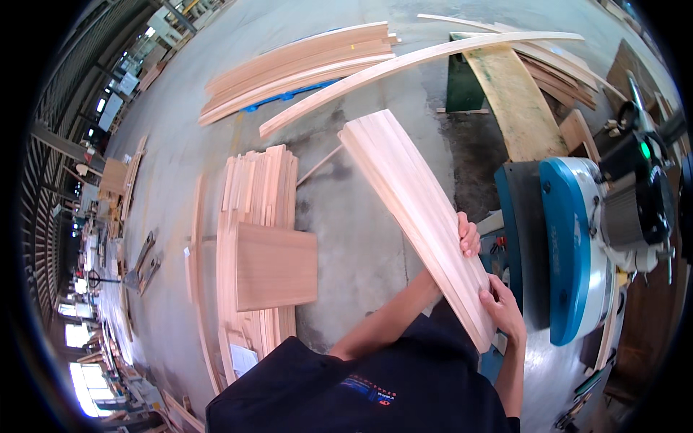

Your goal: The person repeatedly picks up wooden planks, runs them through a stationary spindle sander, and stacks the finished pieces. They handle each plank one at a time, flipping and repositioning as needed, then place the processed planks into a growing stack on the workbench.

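A bundle of several long, pale wooden boards (411, 195) slants across the middle, its far end up and to the left. My left forearm passes beneath it, and the fingers of my left hand (468, 235) curl over its right edge. Nearer my body, my right hand (503, 309) grips the same edge, thumb on top and the other fingers partly hidden. Just right of both hands stands a machine with a blue and white housing (567, 249); the boards are close to its dark side.
Left of me, stacked boards (260, 180) carry a broad wooden panel (276, 267). Farther off lies another board pile (303, 68), with a long curved strip (404, 71) in front. A yellowish plank surface (512, 94) extends beyond the machine. A pallet jack (141, 267) stands far left.
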The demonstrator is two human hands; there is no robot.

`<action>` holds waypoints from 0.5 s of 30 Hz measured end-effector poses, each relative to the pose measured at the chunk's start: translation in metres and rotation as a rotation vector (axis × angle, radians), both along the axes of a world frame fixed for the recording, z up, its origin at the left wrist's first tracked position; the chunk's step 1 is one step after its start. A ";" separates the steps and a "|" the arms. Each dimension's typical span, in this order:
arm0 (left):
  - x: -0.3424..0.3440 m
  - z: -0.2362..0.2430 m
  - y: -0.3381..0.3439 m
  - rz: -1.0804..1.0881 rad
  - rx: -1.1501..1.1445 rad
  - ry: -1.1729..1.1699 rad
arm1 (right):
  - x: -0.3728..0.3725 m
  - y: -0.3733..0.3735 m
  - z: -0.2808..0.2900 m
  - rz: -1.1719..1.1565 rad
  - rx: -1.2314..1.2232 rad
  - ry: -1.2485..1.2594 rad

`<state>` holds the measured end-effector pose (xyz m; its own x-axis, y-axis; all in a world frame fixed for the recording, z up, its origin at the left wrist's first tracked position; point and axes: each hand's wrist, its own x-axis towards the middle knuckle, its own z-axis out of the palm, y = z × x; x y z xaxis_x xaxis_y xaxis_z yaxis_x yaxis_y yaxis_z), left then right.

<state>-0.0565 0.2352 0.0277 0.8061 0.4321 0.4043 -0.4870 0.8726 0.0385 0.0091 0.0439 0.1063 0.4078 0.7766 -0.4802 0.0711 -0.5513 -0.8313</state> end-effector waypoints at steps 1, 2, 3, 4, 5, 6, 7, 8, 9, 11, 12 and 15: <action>0.000 0.006 -0.016 -0.019 0.025 0.000 | -0.006 -0.020 -0.002 -0.036 0.028 -0.008; -0.001 0.011 -0.033 -0.041 0.049 -0.002 | -0.012 -0.041 -0.007 -0.075 0.056 -0.017; 0.001 0.019 -0.050 -0.062 0.069 0.001 | -0.015 -0.060 -0.009 -0.113 0.091 -0.029; 0.002 0.027 -0.070 -0.087 0.088 0.002 | -0.020 -0.080 -0.007 -0.159 0.106 -0.035; 0.005 0.035 -0.091 -0.115 0.107 0.001 | -0.025 -0.102 -0.004 -0.209 0.120 -0.041; -0.003 0.047 -0.108 -0.112 0.135 0.046 | -0.032 -0.121 -0.002 -0.222 0.143 -0.034; -0.002 0.055 -0.130 -0.150 0.155 0.081 | -0.037 -0.146 -0.002 -0.266 0.158 -0.027; 0.000 0.061 -0.153 -0.191 0.176 0.114 | -0.040 -0.170 -0.002 -0.287 0.169 -0.003; 0.013 0.045 -0.182 -0.287 0.160 0.022 | -0.042 -0.202 -0.007 -0.345 0.162 0.011; 0.018 0.057 -0.243 -0.372 0.190 0.060 | -0.051 -0.267 -0.015 -0.431 0.187 0.004; 0.020 0.066 -0.276 -0.428 0.205 0.077 | -0.053 -0.302 -0.024 -0.449 0.195 -0.032; 0.020 0.050 -0.389 -0.698 0.022 0.136 | -0.072 -0.400 -0.043 -0.564 0.323 0.020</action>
